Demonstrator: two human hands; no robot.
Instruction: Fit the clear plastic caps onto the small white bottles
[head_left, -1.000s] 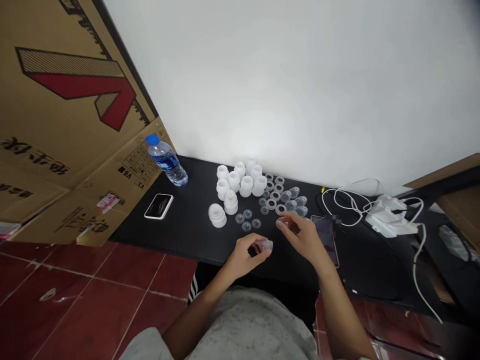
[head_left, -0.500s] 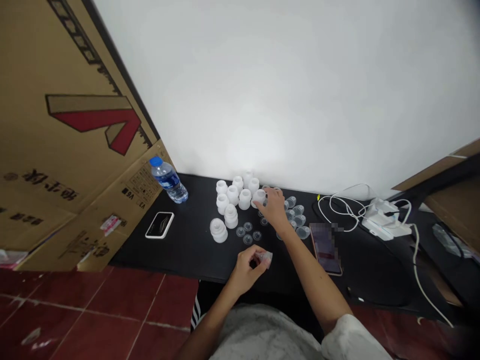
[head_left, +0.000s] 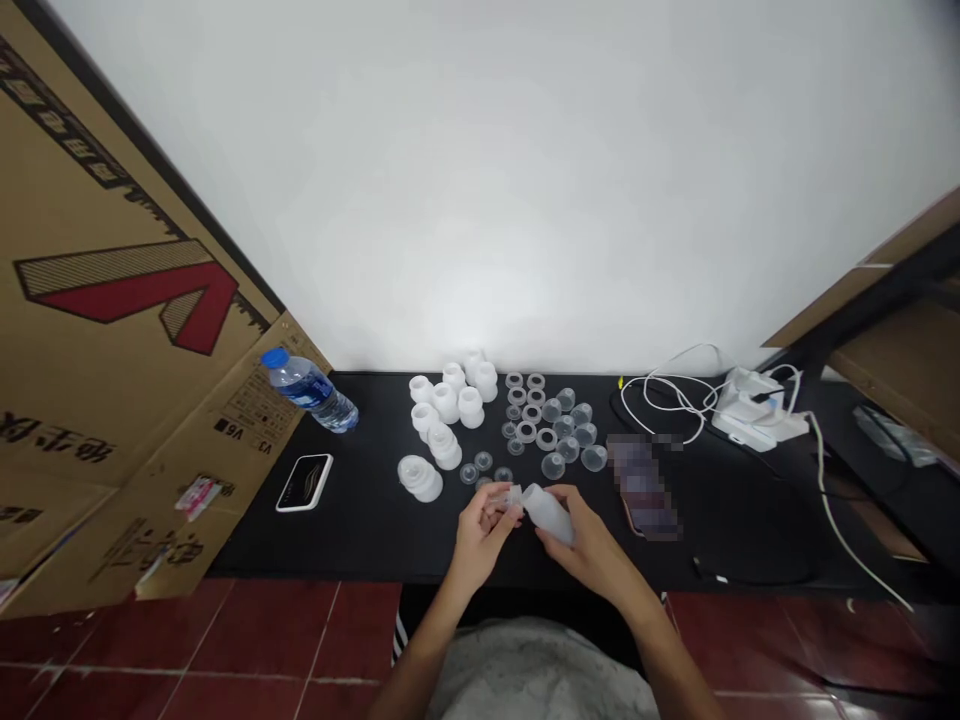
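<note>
My right hand point(head_left: 589, 545) is closed round a small white plastic bottle point(head_left: 549, 508), held tilted over the near edge of the black table point(head_left: 360, 510). My left hand point(head_left: 480, 535) pinches a small clear plastic piece point(head_left: 513, 495) right at the bottle's mouth. Behind my hands stand several more white bottles point(head_left: 450, 395), with white rings point(head_left: 529, 415) and clear caps point(head_left: 574, 435) laid out beside them. A few clear discs point(head_left: 480, 466) lie just beyond my left hand.
A water bottle point(head_left: 307, 390) lies against a cardboard box point(head_left: 112, 330) at the left. A phone point(head_left: 304, 482) sits near it; another phone point(head_left: 641, 490) lies right of my hands. White cables and a charger point(head_left: 750, 415) are at the back right. A shelf point(head_left: 885, 330) stands far right.
My right hand reached back to the group of white bottles, took one, and brought it to my left hand. The camera view also tipped and shifted.
</note>
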